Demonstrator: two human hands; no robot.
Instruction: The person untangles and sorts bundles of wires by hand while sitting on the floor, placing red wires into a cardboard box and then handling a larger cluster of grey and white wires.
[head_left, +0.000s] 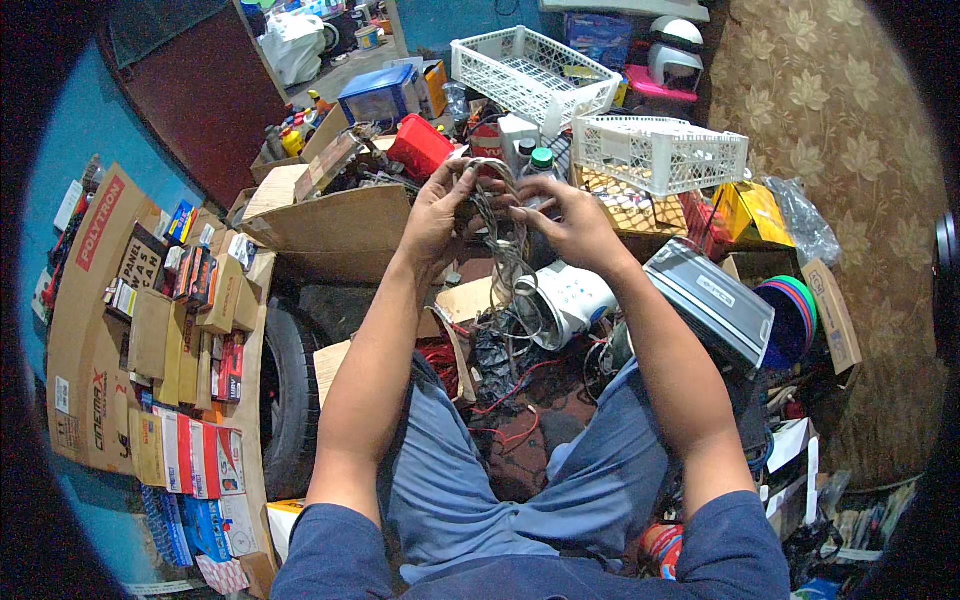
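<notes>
In front of my chest I hold a looped bundle of thin grey-brown cable (487, 206). My left hand (441, 206) grips the top of the loops between thumb and fingers. From the other side, my right hand (574, 217) has its thumb and fingertips on the strands. Loose cable ends dangle below, in front of a white plastic bucket (577, 304) lying on its side. Beneath them are a crumpled black plastic bag (499, 364) and a red wire (525, 369) on the floor between my knees.
An open cardboard box (330, 232) stands ahead on the left, beside a tyre (289, 405). Small boxes are stacked along the left. White plastic crates (660, 154), a green-capped bottle (541, 159) and a red container (421, 146) lie beyond my hands. A grey case (709, 304) sits at right.
</notes>
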